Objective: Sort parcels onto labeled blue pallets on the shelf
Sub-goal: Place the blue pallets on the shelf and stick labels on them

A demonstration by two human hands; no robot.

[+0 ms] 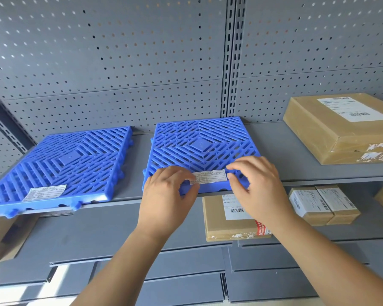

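Two blue pallets lie side by side on a grey metal shelf (274, 155), the left pallet (62, 166) jutting a little over the front lip and the right pallet (199, 149) sitting near the slotted upright post (230, 62). Both are bare of parcels. A white label (209, 176) lies along the front edge of the right pallet. The left hand (166, 199) has its fingers curled, with thumb and forefinger pinching the label's left end. The right hand (259, 186) is curled the same way and nips the label's right end between thumb and fingertips. A second label (45, 192) lies flat at the front of the left pallet.

Grey perforated panels (119, 62) form the back wall of the shelving. On the same shelf, well to the right of the pallets, rests a large brown parcel (341, 129) with a printed slip on top. On the lower shelf (97, 228) lie a flat brown parcel (226, 224), partly hidden by the right forearm, and two small boxes (323, 206) pressed together. A cardboard box (2, 237) shows at the lower left edge
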